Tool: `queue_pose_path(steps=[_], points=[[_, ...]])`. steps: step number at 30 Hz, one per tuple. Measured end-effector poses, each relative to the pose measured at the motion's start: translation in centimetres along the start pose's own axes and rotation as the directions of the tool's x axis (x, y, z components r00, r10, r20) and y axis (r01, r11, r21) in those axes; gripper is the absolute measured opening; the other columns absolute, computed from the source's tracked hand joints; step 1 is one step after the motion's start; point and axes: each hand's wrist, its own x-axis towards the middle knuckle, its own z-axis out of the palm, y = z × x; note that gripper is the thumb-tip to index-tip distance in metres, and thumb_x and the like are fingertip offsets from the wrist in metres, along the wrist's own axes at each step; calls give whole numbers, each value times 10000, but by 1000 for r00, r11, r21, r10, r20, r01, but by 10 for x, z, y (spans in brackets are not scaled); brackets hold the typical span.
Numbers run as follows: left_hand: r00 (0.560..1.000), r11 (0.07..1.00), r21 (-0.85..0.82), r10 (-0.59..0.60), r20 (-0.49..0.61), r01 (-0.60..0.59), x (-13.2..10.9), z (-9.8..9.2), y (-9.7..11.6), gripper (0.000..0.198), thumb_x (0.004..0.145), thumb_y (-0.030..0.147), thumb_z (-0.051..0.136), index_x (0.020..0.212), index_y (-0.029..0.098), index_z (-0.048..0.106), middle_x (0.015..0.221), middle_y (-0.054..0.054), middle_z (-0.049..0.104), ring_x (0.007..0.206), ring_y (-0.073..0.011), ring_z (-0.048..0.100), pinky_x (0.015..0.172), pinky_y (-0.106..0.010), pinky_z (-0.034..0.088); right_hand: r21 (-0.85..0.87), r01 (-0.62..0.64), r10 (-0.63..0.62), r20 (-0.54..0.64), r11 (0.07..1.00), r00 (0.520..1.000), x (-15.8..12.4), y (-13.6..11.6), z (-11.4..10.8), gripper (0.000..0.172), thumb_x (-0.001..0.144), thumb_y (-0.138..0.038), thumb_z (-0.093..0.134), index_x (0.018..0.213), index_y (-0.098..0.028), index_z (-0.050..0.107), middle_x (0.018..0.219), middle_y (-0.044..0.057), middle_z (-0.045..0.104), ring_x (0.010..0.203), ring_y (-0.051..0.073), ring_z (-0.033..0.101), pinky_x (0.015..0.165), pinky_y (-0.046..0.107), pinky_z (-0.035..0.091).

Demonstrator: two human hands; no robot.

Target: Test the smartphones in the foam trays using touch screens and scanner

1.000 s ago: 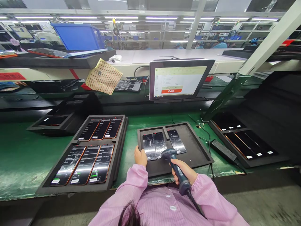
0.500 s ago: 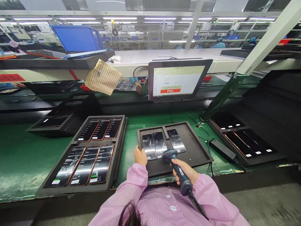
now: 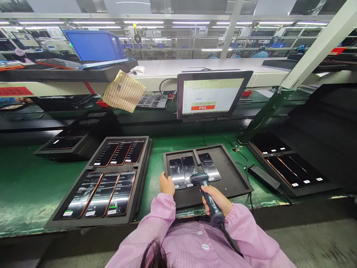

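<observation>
My right grip (image 3: 219, 198) wraps around a dark, pistol-shaped scanner (image 3: 212, 205), its rounded head tipped ahead, a cable (image 3: 231, 240) running back below. Just ahead, three glossy dark phones (image 3: 209, 167) lie in a black tray (image 3: 232, 178). To the left, my left grip (image 3: 167, 185) sits at the tray's left rim; I cannot tell whether it pinches. Open tray floor spreads to the right; green bench (image 3: 158, 147) borders both side edges.

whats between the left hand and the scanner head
In the head view, two phones lie there side by side in the black tray, between the left hand and the scanner, whose head partly covers the second phone.
</observation>
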Motion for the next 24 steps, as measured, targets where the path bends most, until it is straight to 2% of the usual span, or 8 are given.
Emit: queue_pose_path(steps=[13,24], points=[[1000,1000,-16,-8,0,8,1,2,-3,432,766,210,355,1176,108,447,1248,-159,500,1227,-224,405,1041,-359,300,-2,-81,81,-25,997,996,5,9,-2,182,840,-389,380,851,-213,334,455,-63,493,303,112,447,300,231,405],[1000,999,-33,-2,-9,2,0,2,-3,421,766,214,364,1167,125,456,1260,-152,497,1226,-220,409,1037,-355,307,20,-17,17,-30,1000,999,-2,-1,0,169,831,-374,406,843,-217,345,452,-68,492,305,109,447,304,230,411]])
